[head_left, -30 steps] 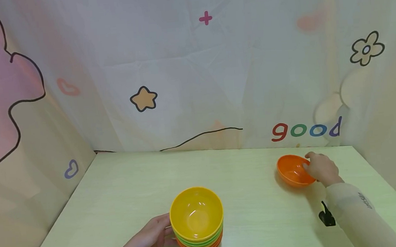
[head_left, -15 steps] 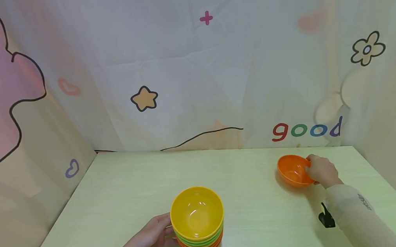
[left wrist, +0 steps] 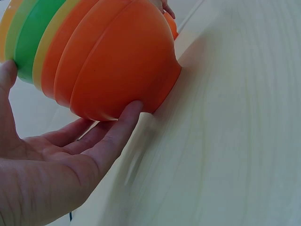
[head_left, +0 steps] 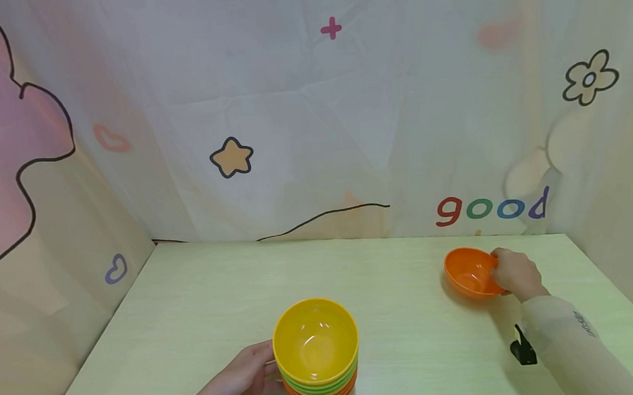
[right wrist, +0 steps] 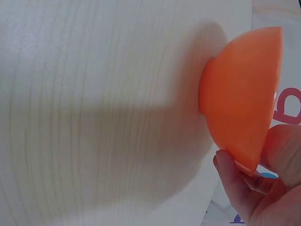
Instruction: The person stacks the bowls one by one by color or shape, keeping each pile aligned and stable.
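Note:
A stack of nested bowls (head_left: 314,348) stands near the front middle of the table, a yellow bowl on top and green, yellow and orange ones below. My left hand (head_left: 242,378) is at the stack's left side, its fingers nearly straight and touching an orange bowl (left wrist: 127,61) while the thumb touches a bowl higher up. Farther back on the right, my right hand (head_left: 517,273) pinches the rim of a single orange bowl (head_left: 468,274). The right wrist view shows the thumb over that rim and fingers (right wrist: 230,176) against the outside of the bowl.
The pale wood-grain table (head_left: 216,281) ends at a printed curtain (head_left: 299,130) at the back and sides. A small black object (head_left: 523,349) appears beside the right sleeve (head_left: 575,344).
My right thumb and fingers have come together on the orange bowl's rim. That bowl has hardly moved. My left hand and the stack stay in place.

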Motion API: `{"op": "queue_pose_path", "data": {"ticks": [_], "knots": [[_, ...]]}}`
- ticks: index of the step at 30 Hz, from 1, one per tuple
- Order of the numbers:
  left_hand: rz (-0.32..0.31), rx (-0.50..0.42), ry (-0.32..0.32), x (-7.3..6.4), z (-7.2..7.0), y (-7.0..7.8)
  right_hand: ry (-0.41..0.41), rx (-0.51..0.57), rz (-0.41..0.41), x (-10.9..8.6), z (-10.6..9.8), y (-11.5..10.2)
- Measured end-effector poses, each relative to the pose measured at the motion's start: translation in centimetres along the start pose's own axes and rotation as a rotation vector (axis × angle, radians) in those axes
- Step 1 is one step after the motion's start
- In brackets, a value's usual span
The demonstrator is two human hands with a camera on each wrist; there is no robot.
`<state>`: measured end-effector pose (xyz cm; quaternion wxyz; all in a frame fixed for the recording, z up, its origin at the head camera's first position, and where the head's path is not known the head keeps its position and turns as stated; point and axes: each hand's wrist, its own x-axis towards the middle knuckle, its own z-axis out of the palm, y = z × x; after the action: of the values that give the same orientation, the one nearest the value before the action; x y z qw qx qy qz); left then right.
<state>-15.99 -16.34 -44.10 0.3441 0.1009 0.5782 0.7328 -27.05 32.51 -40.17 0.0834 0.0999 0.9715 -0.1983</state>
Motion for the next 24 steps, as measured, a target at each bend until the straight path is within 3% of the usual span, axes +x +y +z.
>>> {"op": "queue_pose_path", "data": {"ticks": [11,24], "knots": [[0.001,0.006,0.008,-0.04,0.05,0.02,-0.013,0.035,0.042,0.23,0.07,0.19],[-0.001,-0.008,0.007,0.04,-0.04,-0.16,-0.014,0.057,-0.016,0.09,-0.09,0.58]]}}
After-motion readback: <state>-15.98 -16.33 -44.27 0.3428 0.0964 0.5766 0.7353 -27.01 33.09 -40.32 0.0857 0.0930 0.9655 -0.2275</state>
